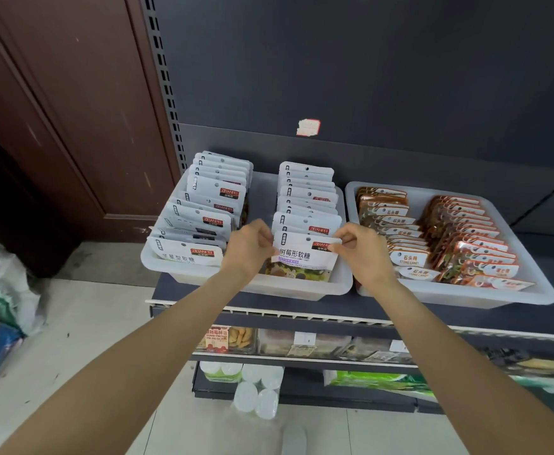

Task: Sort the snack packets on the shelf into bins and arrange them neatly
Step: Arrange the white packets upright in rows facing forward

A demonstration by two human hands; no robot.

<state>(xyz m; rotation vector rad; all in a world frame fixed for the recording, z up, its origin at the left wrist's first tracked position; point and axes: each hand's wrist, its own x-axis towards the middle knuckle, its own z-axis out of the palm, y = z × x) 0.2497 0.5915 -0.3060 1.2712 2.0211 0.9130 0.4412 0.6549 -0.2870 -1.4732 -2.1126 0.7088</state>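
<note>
At the centre of the frame, both hands hold one white gummy candy packet (305, 254) by its upper corners. The left hand (247, 244) pinches the packet's left edge with curled fingers, and the right hand (362, 249) pinches its right top corner between thumb and fingertips. The packet stands upright at the front of the right-hand row inside the left white plastic bin (341, 285), its clear lower window showing dark and pale sweets.

Behind it, toward the middle of the frame, the right row of white packets (307, 195) stands in file, each leaning slightly back. To the left of the left hand, a second row of white packets (203, 205) with red logo patches fills the other half of the same bin, fanned less evenly, with the front one lying nearly flat against the bin's near wall.

At the right of the frame, a second white bin (532, 297) sits just beside the first and holds two rows of orange-red stone candy packets (466, 238) with white labels.

Both bins rest on a dark shelf (167, 290). A torn red-edged sticker (308, 127) clings to the dark back panel above. In the lower frame, lower shelves carry further packaged goods (223, 338) and white-capped bottles (256, 394). A brown wooden door (72, 110) fills the upper left.
</note>
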